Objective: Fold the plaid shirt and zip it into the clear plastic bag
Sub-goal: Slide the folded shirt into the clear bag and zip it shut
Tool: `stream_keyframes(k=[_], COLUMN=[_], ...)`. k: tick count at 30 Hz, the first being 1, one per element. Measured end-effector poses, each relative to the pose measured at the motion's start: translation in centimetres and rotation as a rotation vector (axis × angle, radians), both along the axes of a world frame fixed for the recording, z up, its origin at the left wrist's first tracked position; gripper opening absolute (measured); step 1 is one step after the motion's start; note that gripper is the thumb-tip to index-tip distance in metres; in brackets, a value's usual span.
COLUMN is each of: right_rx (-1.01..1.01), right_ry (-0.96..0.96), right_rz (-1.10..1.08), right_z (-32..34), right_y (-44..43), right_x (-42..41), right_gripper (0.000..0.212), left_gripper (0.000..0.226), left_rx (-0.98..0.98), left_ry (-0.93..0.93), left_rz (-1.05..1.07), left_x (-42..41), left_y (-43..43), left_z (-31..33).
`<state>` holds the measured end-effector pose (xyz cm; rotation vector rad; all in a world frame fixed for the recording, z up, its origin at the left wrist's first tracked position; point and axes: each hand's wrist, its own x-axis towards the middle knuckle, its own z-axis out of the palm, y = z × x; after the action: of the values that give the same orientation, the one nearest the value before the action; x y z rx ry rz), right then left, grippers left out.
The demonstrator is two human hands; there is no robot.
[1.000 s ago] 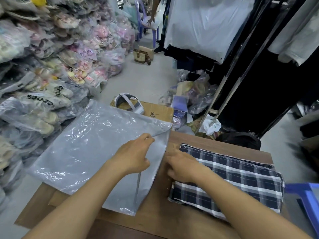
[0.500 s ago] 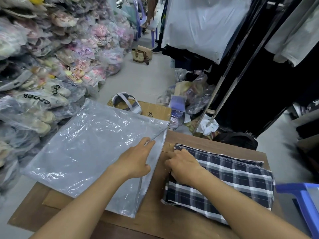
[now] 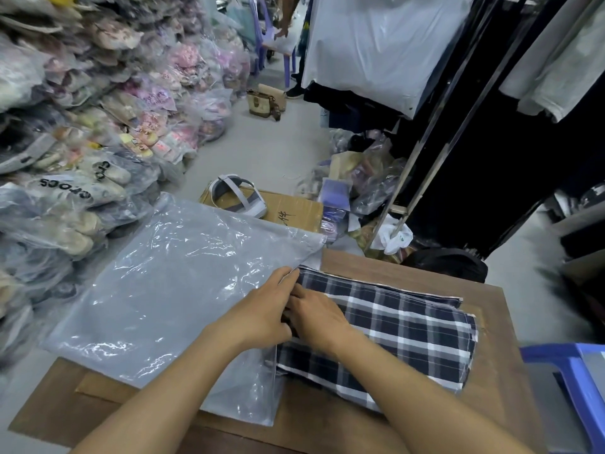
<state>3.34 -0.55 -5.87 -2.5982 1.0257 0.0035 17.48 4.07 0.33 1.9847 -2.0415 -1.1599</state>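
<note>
A folded navy-and-white plaid shirt (image 3: 393, 332) lies on the right half of the wooden table (image 3: 491, 381). A large clear plastic bag (image 3: 157, 296) lies flat on the left, hanging over the table's far-left edge. My left hand (image 3: 262, 312) pinches the upper layer of the bag's open right edge. My right hand (image 3: 314, 316) grips the shirt's left end, which touches the bag's mouth. Both hands meet there, and whether the shirt's edge is inside the bag is hidden by them.
Bagged shoes (image 3: 82, 126) are piled high along the left. Beyond the table sits a cardboard box (image 3: 291, 211) with a sandal (image 3: 239, 198) on it. Hanging clothes and a metal rack (image 3: 435, 152) stand at the right. A blue plastic stool (image 3: 579, 381) is at the lower right.
My right hand has slid the shirt leftward until its end meets the bag's mouth. My left hand kept hold of the bag's edge, and the two hands have come together.
</note>
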Motion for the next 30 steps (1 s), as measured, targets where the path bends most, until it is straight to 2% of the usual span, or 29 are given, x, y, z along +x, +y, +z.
stream_keyframes(k=[3,5,7,9,11,12,14,20,26,30], right_rx=[0.216,0.207,0.165,0.177,0.251,0.297,0.344,0.306,0.298,0.282], right_ry=[-0.2,-0.319,-0.249,0.012,0.216,0.237,0.193,0.058,-0.099,-0.187], right_rz=[-0.092,-0.298,-0.482,-0.566,-0.584,-0.587,-0.591,-0.655,-0.68,-0.652], right_z=[1.5,2.5,2.8,2.7,2.3,2.1,1.8,1.3,0.7,2.5], right_y=[-0.9,-2.1,-3.9,-5.7,-6.7,-6.9,-7.0,-6.4,-4.8,-4.9], right_x=[-1.3,-3.5,-6.8,-10.1,-12.3,-12.9,-13.1,-9.7,-4.3,-6.8], right_gripper=[0.034,0.029,0.03,0.036,0.044,0.045,0.041,0.024,0.027,0.034], left_gripper=[0.097,0.096,0.097,0.098,0.097,0.098,0.098,0.102,0.101,0.103], left_rx=[0.013,0.017,0.023,0.034,0.048,0.053,0.059,0.051,0.061,0.085], left_ry=[-0.017,-0.007,0.007,0.005,-0.011,-0.018,-0.021,-0.015,-0.036,-0.044], left_rz=[0.008,0.002,-0.005,0.004,0.012,0.013,0.01,0.005,-0.009,0.003], left_x=[-0.4,-0.8,-1.0,-1.2,-1.4,-1.4,-1.7,-2.5,-3.6,-3.6], left_y=[0.0,0.1,0.3,0.4,0.3,0.3,0.3,0.4,0.4,0.3], left_z=[-0.1,-0.1,-0.2,-0.2,-0.1,-0.1,-0.2,-0.5,-0.8,-1.0])
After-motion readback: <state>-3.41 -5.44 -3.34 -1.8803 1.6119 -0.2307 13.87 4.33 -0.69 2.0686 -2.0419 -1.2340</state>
